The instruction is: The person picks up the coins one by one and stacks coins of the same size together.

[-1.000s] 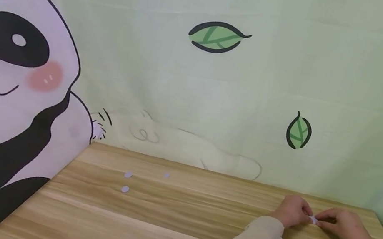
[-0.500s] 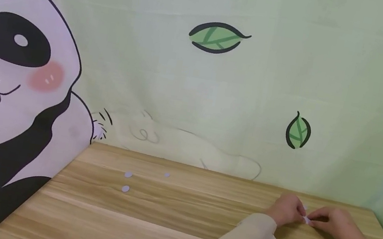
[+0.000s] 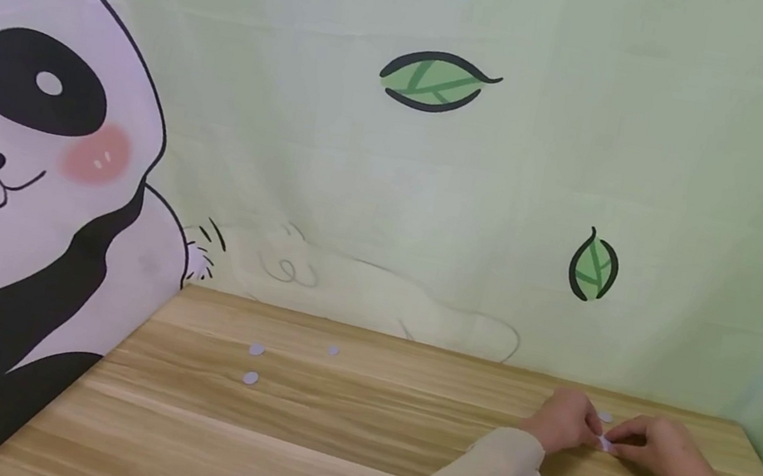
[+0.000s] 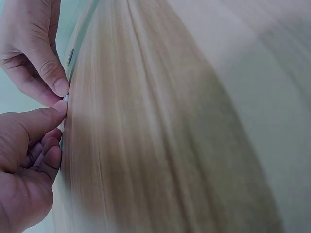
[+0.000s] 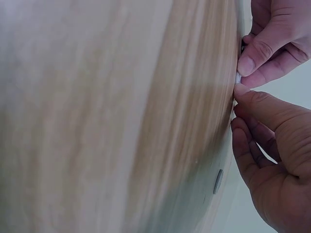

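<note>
Toward the table's right end, both hands meet low over the wood. My left hand point(image 3: 565, 420) and my right hand point(image 3: 664, 450) pinch the same small pale coin point(image 3: 604, 445) between thumbs and fingers, from opposite sides. The wrist views show only a thin sliver of this coin point(image 5: 238, 77), because the fingertips cover most of it. Just behind the fingertips, another coin point(image 3: 605, 416) lies flat on the table. It looks like a grey, thin-edged disc point(image 5: 218, 181) in the right wrist view.
On the left part of the wooden table point(image 3: 206, 428) lie three more coins: one farther back point(image 3: 333, 350), one in the middle point(image 3: 256, 349) and one nearer point(image 3: 250, 378). A cloth backdrop point(image 3: 434, 196) with a printed panda point(image 3: 30, 162) rises behind the table edge.
Both hands have shifted a little left and slightly nearer with the pinched coin. The coin behind them, out of sight a second ago, now shows. The three left coins stay put.
</note>
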`<state>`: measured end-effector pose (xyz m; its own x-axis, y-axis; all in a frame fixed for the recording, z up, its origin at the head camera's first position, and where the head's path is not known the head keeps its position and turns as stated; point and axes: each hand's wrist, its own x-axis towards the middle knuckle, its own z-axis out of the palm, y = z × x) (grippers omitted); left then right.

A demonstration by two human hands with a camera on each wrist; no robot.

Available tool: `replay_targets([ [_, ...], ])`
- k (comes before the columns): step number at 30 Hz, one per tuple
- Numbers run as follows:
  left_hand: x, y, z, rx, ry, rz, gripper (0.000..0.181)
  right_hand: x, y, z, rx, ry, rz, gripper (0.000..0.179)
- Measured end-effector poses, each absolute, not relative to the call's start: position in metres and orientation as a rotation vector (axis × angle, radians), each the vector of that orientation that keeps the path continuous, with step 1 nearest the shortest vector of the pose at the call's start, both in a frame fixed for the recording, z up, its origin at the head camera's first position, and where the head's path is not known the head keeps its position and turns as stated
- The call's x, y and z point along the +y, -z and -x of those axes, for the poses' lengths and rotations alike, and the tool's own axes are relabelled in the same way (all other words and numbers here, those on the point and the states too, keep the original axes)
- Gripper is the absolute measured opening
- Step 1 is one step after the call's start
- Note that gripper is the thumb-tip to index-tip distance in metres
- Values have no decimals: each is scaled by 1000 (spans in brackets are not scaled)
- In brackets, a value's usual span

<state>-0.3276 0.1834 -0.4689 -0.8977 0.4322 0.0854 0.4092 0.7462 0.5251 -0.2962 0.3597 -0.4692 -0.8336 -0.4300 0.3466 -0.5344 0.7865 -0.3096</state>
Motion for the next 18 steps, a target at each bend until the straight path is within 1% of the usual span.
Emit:
replay_targets([
  [13,167,470,331,2843,-863,-821,8,354,473,293,-2734,-666,-735,12],
  [18,162,468,332,2802,-913,-794,8,352,474,293,-2741,-677,-728,12],
])
